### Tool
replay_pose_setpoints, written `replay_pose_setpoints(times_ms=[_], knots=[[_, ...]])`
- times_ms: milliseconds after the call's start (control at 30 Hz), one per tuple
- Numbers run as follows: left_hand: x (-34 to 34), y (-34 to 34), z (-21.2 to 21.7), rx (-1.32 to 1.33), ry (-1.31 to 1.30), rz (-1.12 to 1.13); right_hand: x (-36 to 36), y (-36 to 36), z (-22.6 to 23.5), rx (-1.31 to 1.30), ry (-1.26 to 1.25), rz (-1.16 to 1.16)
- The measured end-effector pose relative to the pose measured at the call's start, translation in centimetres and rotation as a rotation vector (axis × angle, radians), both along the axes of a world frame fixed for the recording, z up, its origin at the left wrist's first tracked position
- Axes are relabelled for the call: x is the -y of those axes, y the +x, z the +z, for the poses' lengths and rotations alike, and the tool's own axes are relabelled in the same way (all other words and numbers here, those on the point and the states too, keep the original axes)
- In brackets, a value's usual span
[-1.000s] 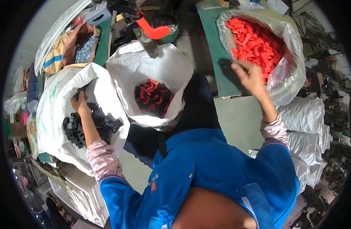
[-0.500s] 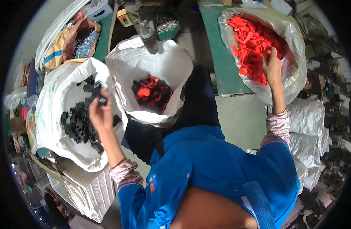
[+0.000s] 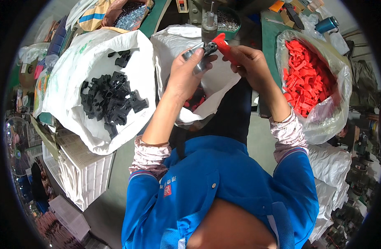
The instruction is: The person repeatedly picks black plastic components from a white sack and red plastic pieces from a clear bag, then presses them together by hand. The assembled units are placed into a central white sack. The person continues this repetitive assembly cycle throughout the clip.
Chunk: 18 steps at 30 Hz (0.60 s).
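Note:
My left hand (image 3: 183, 75) is closed on a dark plastic part (image 3: 210, 47) with a round hole at its end. Facing it, my right hand (image 3: 255, 68) pinches a red lever-shaped plastic piece (image 3: 220, 42), whose tip meets or overlaps the dark part. Both hands are over a white sack (image 3: 170, 36) with mixed red and black parts (image 3: 194, 101) inside, largely hidden by my left arm. To the left, a larger white sack (image 3: 60, 85) holds a heap of black plastic parts (image 3: 105, 95). A clear plastic bag (image 3: 343, 108) at the right is filled with red pieces (image 3: 306, 81).
Beyond my hands stands a metal machine post (image 3: 209, 20), beside a green tub (image 3: 237, 34) of small metal parts. A bag of metal pins (image 3: 134, 17) is far left. A wrench (image 3: 273, 20) and blue cylinder (image 3: 326, 25) lie far right. A white crate (image 3: 89, 174) stands lower left.
Both hands have left the side bags and come together in the middle. My left hand brought a dark part from the left sack, my right a red piece from the clear bag. The view has shifted.

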<state>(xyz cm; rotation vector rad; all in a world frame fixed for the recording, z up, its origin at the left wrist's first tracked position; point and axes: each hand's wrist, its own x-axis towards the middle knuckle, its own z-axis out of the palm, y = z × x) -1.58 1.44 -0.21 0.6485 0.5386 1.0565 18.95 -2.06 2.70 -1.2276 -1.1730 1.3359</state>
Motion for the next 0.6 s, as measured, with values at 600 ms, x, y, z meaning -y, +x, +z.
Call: replay_pose_setpoints(times_ms=[600], knots=[[-7.1,2.3,6.4,0.005,0.166,0.019,-6.6,-0.5,8.7,1.000,0.611,-0.046]])
